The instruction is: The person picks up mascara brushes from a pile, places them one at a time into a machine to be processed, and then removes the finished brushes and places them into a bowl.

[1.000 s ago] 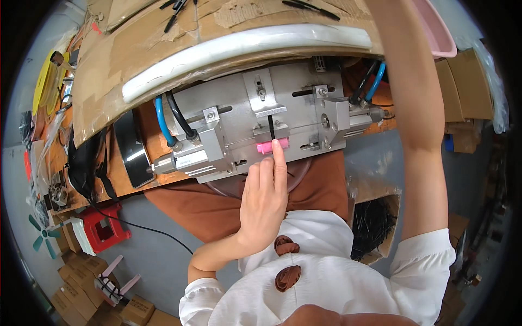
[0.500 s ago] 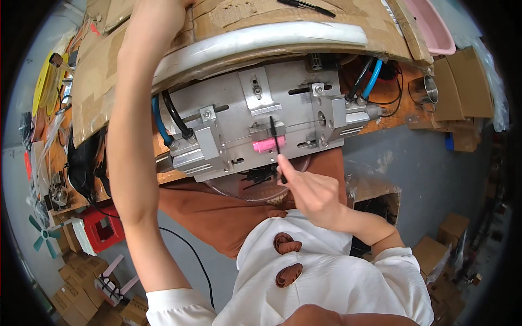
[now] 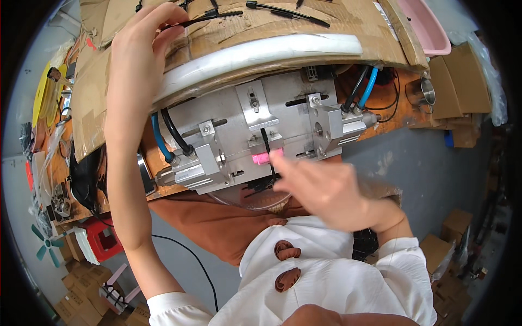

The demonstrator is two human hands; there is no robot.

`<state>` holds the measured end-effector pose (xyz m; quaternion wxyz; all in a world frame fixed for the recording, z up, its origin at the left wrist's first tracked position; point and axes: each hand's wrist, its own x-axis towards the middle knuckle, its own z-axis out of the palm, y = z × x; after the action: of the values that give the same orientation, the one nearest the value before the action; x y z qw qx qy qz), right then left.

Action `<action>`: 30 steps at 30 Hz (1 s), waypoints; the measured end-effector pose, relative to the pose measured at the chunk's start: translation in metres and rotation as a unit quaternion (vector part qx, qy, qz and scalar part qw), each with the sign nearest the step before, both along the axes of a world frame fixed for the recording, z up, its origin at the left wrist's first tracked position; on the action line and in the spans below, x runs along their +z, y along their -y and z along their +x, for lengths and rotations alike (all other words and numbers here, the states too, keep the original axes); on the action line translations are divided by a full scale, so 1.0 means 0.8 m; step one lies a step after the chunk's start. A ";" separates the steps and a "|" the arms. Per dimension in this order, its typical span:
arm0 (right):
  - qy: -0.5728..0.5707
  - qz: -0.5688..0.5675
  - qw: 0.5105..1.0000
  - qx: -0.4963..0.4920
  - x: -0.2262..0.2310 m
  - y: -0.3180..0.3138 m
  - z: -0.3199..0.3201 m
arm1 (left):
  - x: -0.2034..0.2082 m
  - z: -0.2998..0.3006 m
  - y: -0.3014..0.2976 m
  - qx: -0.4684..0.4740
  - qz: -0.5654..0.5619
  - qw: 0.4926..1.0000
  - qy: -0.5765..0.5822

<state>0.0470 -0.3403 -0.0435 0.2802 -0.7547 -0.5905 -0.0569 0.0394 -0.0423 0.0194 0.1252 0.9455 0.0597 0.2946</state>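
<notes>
My left hand [image 3: 142,46] is over the cardboard at the upper left, its fingers closed on a thin black brush wand [image 3: 220,15] whose bristled end points right. My right hand [image 3: 326,190], smeared by motion, is in front of the metal fixture [image 3: 296,117]. Its fingertips are at the pink block [image 3: 262,158] on the fixture's near edge. A second slim black wand [image 3: 266,140] lies across that block, close to those fingertips; whether they grip it is unclear. Below the fixture, a clear bowl [image 3: 234,202] with black sticks in it is partly hidden by the hand.
Cardboard [image 3: 326,46] with a white padded edge [image 3: 261,51] covers the far bench, with several black wands [image 3: 296,15] on it. Air cylinders [image 3: 201,165] with blue and black hoses flank the fixture. A metal cup [image 3: 421,93] and a pink tray [image 3: 429,27] stand right.
My left hand has drawn back toward me, bringing a brush wand into view. The wand at my right hand has shifted nearer and slightly left, and that hand has moved slightly right.
</notes>
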 end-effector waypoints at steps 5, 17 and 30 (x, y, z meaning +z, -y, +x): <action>0.257 0.034 0.957 -0.127 0.080 -0.092 0.136 | 0.001 -0.021 0.032 -0.011 0.062 0.997 0.044; -0.093 0.119 0.988 -0.030 0.175 -0.120 0.162 | 0.027 -0.080 0.021 -0.085 -0.007 0.993 -0.085; -0.340 0.321 0.884 -0.012 0.115 -0.008 0.125 | -0.124 -0.142 0.250 0.030 -0.006 0.994 -0.109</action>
<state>0.1467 -0.3337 0.0487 0.6900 -0.6035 -0.3994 0.0138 -0.0745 -0.2421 -0.0800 0.1144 0.9690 0.1027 0.1933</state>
